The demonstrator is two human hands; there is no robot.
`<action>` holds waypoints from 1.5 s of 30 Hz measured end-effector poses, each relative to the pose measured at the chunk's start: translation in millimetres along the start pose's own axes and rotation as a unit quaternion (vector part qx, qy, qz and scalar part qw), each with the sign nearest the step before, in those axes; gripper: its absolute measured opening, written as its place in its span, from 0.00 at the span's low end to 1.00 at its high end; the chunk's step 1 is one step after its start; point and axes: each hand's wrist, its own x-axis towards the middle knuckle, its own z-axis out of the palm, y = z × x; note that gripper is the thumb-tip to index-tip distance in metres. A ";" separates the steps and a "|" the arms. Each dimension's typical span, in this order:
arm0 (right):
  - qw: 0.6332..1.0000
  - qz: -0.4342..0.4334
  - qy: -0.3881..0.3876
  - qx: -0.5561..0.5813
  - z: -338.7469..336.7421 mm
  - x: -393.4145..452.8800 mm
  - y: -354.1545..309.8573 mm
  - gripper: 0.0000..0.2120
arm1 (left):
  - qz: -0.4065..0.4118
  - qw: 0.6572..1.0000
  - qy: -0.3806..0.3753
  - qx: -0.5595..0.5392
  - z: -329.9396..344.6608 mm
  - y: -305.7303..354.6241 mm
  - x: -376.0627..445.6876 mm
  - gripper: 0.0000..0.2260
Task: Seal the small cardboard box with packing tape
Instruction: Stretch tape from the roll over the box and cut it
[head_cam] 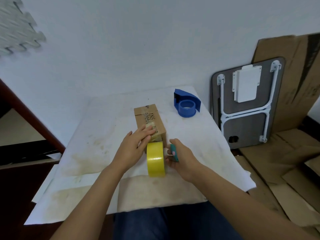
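A small brown cardboard box (152,116) with printed letters lies lengthwise in the middle of the white-covered table (97,153). A strip of yellowish tape runs from its near end to a yellow tape roll (155,158) standing on edge just in front of it. My left hand (134,146) lies flat with fingers spread on the box's near top, pressing the tape down. My right hand (180,156) is to the right of the roll and grips a small teal cutter (173,152), held beside the roll.
A blue tape dispenser (187,105) sits at the table's far right. A folded grey lap table (245,104) leans on the wall to the right, with flattened cardboard (285,153) behind and below it. A dark wooden frame (31,118) stands on the left.
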 end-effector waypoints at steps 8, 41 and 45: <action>0.973 -0.111 -0.056 -0.196 10.8 -11.2 23.7 0.23 | 0.008 0.997 -0.033 0.067 -2.4 -2.4 5.1 0.16; 0.978 -0.052 -0.046 -0.198 2.5 -10.9 27.5 0.41 | 0.043 0.976 0.107 0.182 20.2 -0.8 22.5 0.16; 0.969 -0.073 -0.051 -0.229 0.4 -11.6 23.5 0.28 | 0.070 0.970 0.106 0.208 21.9 -3.5 23.1 0.17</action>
